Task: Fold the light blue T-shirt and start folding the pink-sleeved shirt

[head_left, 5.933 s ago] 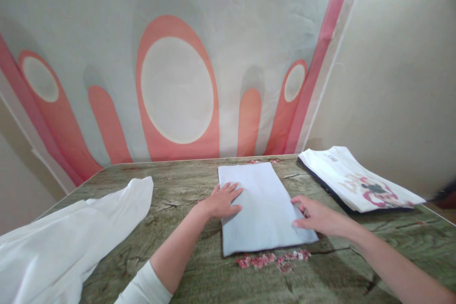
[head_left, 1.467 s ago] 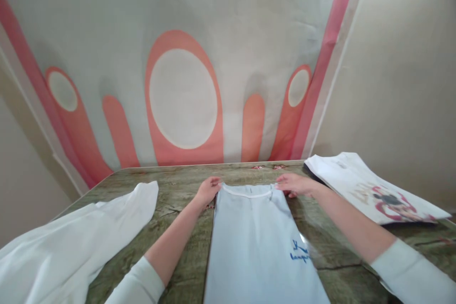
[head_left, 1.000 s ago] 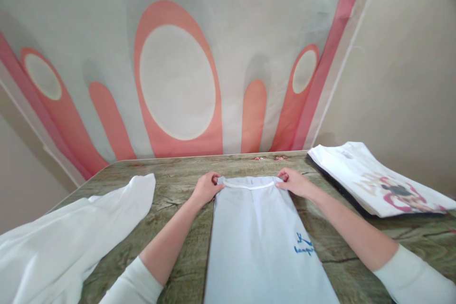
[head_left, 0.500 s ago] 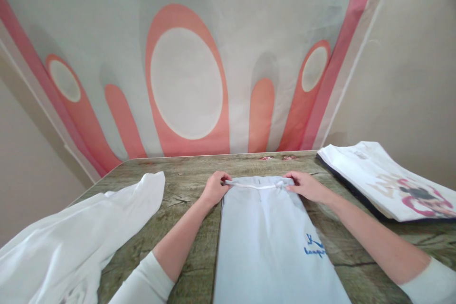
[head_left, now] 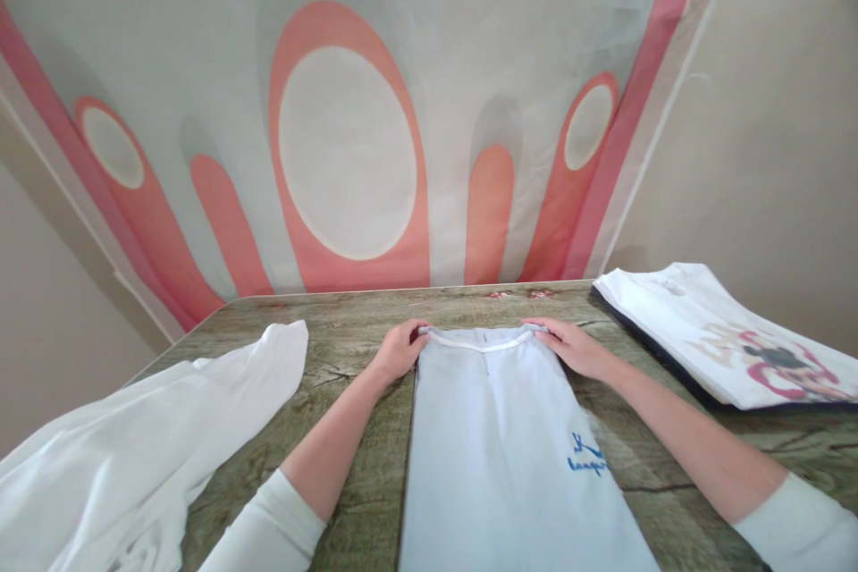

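A pale blue T-shirt (head_left: 496,447) lies lengthwise on the table, its sides folded in and its neckline at the far end. Blue lettering shows on the right of its front. My left hand (head_left: 400,349) pinches the far left corner by the collar, thumb and fingers closed on the fabric. At the opposite far corner, my right hand (head_left: 569,346) grips the cloth the same way. Between the two hands the neckband curves smoothly. The shirt's near end runs out of the picture at the bottom.
To the left, a loosely spread white garment (head_left: 167,429) covers part of the wood-patterned table (head_left: 355,465). A stack of folded shirts (head_left: 710,331), the top one white with a cartoon print, sits at the right. Behind the table's far edge rises a patterned wall hanging (head_left: 469,45).
Both hands have shifted slightly at the collar corners. The neckband, bunched near the right hand before, now lies more evenly and the collar looks flatter.
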`<action>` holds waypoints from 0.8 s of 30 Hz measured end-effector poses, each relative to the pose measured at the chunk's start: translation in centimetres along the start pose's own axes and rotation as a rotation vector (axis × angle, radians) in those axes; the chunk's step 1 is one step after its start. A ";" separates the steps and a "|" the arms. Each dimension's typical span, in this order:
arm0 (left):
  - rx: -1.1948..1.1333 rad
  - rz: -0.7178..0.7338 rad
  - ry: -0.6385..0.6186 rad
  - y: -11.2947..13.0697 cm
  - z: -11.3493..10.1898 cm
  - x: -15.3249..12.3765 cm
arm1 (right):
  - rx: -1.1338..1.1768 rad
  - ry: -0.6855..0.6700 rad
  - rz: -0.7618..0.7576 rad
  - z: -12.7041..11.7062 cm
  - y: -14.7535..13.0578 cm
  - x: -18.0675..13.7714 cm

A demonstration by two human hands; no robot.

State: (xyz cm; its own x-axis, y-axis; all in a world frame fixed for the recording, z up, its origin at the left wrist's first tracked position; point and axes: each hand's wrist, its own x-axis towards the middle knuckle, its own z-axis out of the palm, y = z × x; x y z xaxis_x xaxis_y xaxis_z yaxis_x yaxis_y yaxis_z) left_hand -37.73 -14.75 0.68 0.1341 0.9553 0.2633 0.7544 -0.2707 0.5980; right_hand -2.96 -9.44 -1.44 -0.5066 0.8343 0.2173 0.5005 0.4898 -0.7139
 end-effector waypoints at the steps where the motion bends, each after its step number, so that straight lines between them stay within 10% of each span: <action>1: 0.010 -0.011 0.010 0.0 0.1 0.1 | 0.004 0.011 0.008 0.0 0.1 0.1; 10: 0.064 -0.044 0.111 -0.6 1.1 0.4 | -0.159 0.121 -0.026 0.9 0.3 0.2; 15: 0.207 0.065 0.157 3.4 1.0 -0.9 | -0.168 0.273 0.013 1.3 1.1 0.1; 24: 0.293 0.446 -0.476 12.3 5.3 -8.2 | -0.273 0.246 -0.214 1.3 -1.7 -0.8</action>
State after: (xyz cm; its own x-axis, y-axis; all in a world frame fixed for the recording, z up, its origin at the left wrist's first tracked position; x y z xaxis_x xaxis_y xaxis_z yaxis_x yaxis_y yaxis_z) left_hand -26.20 -25.24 1.88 0.6855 0.7271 0.0363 0.6951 -0.6685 0.2644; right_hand -4.33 -11.27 -1.22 -0.4531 0.7259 0.5175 0.5864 0.6799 -0.4403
